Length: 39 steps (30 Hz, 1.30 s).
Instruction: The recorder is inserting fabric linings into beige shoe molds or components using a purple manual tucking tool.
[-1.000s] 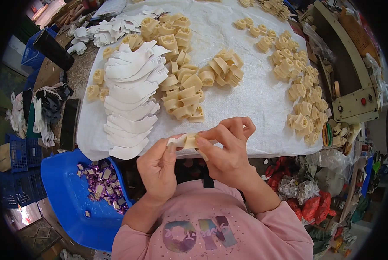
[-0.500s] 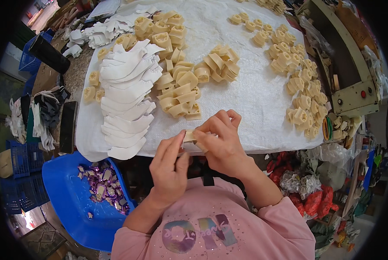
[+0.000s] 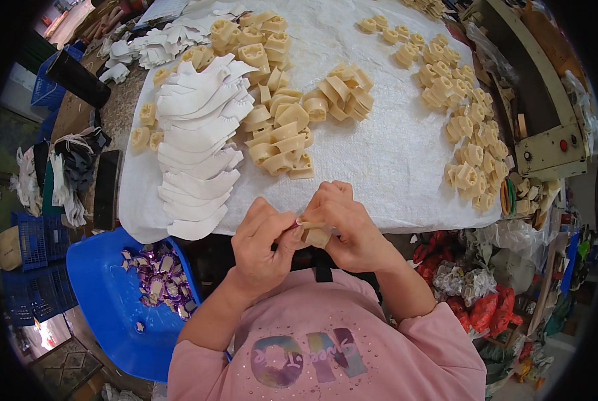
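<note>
In front of my chest, at the near table edge, my two hands work close together on a cream plastic piece (image 3: 317,234) that looks like a shoe heel. My right hand (image 3: 351,229) is closed around its right side. My left hand (image 3: 264,242) pinches at its left end, where a small purple edge shows between the fingertips; what that is I cannot make out. Just beyond them lies a cluster of similar cream heels (image 3: 287,144). To its left, a long row of overlapping curved white sheet pieces (image 3: 195,157) runs toward the table's near edge.
A white sheet (image 3: 379,180) covers the table. More cream heels (image 3: 469,127) line its right side. At lower left stands a blue bin (image 3: 102,314) holding shiny purple pieces (image 3: 162,284). A black phone-like slab (image 3: 107,190) lies left of the sheet; a beige machine (image 3: 549,150) stands at right.
Both hands have drawn a little nearer to my body, and the cream heel has turned and come lower. My left fingers went from nearly straight to bent in a pinch.
</note>
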Each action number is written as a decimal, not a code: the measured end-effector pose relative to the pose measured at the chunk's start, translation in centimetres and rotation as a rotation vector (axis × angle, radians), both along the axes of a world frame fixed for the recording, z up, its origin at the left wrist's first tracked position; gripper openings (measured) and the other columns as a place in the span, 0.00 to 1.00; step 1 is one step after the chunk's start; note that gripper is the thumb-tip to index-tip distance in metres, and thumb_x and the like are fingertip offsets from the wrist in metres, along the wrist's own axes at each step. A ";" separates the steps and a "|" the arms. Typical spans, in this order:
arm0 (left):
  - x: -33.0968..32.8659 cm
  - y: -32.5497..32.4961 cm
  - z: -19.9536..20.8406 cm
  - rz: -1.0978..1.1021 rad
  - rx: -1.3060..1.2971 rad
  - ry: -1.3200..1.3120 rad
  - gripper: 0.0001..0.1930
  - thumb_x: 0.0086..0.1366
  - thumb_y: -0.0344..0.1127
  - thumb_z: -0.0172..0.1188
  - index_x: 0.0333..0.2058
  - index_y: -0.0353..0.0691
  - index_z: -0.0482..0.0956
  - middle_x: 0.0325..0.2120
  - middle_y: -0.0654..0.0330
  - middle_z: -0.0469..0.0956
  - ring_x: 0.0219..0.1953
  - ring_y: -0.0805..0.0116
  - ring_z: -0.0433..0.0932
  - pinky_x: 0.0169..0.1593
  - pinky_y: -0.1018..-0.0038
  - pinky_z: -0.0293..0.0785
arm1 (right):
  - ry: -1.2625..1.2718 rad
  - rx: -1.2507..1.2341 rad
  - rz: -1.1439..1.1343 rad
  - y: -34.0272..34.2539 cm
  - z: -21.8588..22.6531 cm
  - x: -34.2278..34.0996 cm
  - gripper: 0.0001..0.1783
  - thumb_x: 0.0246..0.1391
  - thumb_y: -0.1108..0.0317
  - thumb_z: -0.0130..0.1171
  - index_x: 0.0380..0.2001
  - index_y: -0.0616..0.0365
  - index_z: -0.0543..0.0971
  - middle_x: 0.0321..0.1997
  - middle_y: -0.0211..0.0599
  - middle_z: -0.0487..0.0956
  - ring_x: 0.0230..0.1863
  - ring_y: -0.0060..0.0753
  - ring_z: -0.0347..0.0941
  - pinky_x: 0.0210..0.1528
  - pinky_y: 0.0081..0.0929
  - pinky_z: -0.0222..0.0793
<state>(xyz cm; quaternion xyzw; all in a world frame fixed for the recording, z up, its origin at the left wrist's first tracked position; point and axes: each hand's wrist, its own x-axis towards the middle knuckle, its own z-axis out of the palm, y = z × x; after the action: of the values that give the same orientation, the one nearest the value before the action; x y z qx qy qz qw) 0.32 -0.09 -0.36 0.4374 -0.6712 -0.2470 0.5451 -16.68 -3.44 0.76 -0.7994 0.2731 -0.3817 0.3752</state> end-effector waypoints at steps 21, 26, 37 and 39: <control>1.2 0.5 0.6 0.123 -0.134 0.197 0.17 0.44 0.12 0.61 0.30 0.41 0.77 0.26 0.62 0.66 0.32 0.65 0.65 0.35 0.75 0.64 | -0.207 0.306 -0.135 1.9 -1.8 -0.4 0.13 0.53 0.66 0.60 0.41 0.58 0.74 0.39 0.36 0.78 0.37 0.32 0.73 0.39 0.26 0.67; -0.8 0.9 0.6 -0.008 -0.118 0.297 0.17 0.46 0.11 0.58 0.33 0.39 0.75 0.31 0.57 0.71 0.36 0.62 0.72 0.36 0.73 0.71 | -0.745 0.904 -0.164 3.4 -1.1 0.9 0.16 0.63 0.60 0.49 0.46 0.61 0.69 0.42 0.36 0.77 0.42 0.22 0.73 0.39 0.19 0.67; -0.8 0.4 0.3 0.006 -0.320 -0.257 0.11 0.44 0.20 0.61 0.30 0.33 0.74 0.31 0.54 0.74 0.29 0.61 0.73 0.28 0.71 0.66 | -0.699 0.875 -0.181 4.6 -0.2 0.2 0.15 0.63 0.68 0.42 0.44 0.70 0.70 0.49 0.50 0.74 0.48 0.36 0.74 0.54 0.33 0.70; -1.0 0.3 0.3 0.024 -0.328 -0.323 0.11 0.45 0.22 0.60 0.30 0.33 0.74 0.30 0.55 0.74 0.28 0.62 0.72 0.27 0.72 0.65 | -0.630 0.864 -0.203 4.5 0.1 0.6 0.15 0.63 0.69 0.42 0.45 0.71 0.70 0.50 0.51 0.73 0.48 0.37 0.73 0.53 0.33 0.70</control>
<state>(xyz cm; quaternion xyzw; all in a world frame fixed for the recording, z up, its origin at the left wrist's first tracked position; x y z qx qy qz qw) -0.71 0.25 -0.02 0.3848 -0.7755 -0.0548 0.4975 -16.05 1.04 0.91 -0.3891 0.3552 -0.4902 0.6943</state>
